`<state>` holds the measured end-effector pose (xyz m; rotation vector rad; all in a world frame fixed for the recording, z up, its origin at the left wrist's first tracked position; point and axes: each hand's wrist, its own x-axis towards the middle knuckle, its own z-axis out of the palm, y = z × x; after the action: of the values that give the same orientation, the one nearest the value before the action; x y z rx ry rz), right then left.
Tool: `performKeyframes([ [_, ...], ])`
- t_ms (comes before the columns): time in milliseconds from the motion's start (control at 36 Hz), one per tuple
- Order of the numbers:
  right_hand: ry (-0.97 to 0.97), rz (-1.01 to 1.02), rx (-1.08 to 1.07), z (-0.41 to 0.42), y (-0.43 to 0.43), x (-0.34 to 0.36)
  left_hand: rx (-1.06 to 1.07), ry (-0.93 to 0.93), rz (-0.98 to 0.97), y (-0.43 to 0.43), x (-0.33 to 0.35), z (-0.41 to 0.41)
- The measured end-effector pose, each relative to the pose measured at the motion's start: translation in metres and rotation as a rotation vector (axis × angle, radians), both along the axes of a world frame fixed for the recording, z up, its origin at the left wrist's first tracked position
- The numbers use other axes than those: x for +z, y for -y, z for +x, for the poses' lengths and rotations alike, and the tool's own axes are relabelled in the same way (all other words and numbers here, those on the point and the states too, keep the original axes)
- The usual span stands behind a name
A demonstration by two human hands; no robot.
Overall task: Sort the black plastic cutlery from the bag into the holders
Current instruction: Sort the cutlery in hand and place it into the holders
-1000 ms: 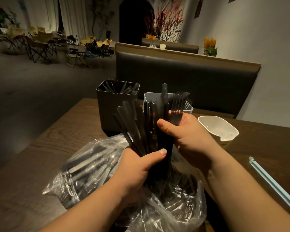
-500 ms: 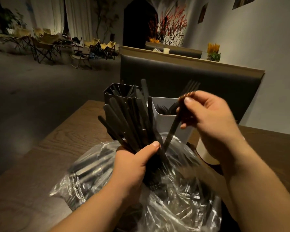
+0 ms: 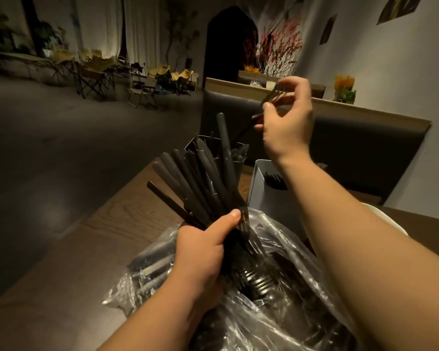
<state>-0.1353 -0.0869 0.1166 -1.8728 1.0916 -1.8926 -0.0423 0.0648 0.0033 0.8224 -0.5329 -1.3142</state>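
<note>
While the left hand point(image 3: 200, 249) clenches a bundle of black plastic cutlery point(image 3: 195, 178) over the crumpled clear plastic bag point(image 3: 276, 300), the handles fan up toward eleven and twelve o'clock and the fork tines point down toward five o'clock into the bag. At one o'clock the right hand point(image 3: 287, 122) pinches a single black plastic fork point(image 3: 271, 96) between thumb and fingertips, tines toward one o'clock, handle slanting to seven just above the dark square holder point(image 3: 213, 148), with the white square holder point(image 3: 261, 188) at its four o'clock
</note>
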Motion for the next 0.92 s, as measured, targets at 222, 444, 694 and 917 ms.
performKeyframes([
  [222,-0.553,0.038,-0.034,0.012,0.014,-0.009,-0.016,-0.008,0.027,0.003,-0.001,0.000],
  [444,-1.173,0.243,-0.195,0.014,0.015,-0.014,-0.071,-0.080,0.045,0.001,0.004,0.002],
  [694,-0.540,0.419,0.238,-0.016,-0.103,-0.024,-0.081,-0.066,0.025,-0.003,0.006,0.001],
  [917,-0.167,0.598,0.363,-0.040,-0.120,-0.074,-0.132,0.054,-0.006,-0.008,0.008,-0.002],
])
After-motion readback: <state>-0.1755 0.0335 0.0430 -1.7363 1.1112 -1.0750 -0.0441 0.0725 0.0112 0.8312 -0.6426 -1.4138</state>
